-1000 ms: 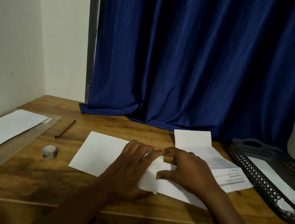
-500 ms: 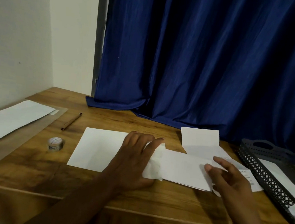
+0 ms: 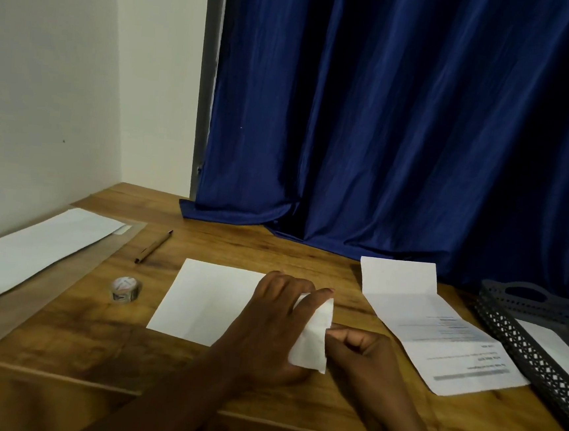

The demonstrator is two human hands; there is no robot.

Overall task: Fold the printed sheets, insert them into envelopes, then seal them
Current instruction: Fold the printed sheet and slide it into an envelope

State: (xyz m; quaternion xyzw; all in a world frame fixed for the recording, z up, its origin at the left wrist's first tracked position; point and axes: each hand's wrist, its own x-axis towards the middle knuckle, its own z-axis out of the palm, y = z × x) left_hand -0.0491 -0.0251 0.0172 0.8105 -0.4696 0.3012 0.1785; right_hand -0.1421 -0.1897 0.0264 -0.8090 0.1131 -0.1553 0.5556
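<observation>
A white envelope [image 3: 206, 301] lies flat on the wooden table [image 3: 58, 343], its flap [image 3: 313, 338] raised at the right end. My left hand [image 3: 266, 327] rests on the envelope's right half with its fingers stretched out, the index finger over the flap; its thumb is hidden. My right hand [image 3: 364, 353], fingers curled, pinches the flap's right edge. No folded sheet sticks out of the envelope. A printed sheet [image 3: 437, 335] with fold creases lies unfolded to the right, its far panel standing up.
A black mesh tray [image 3: 523, 342] holding a white envelope sits at the right edge. On the left are a small tape roll [image 3: 125, 289], a brown pen [image 3: 153, 246] and a long white envelope [image 3: 32, 251] on a clear plastic sheet. A blue curtain [image 3: 386, 138] hangs behind the table.
The folded sheet that stuck out of the envelope's right end has gone inside. My right hand moved left from the sheet's end to the flap. My left hand stayed on the envelope.
</observation>
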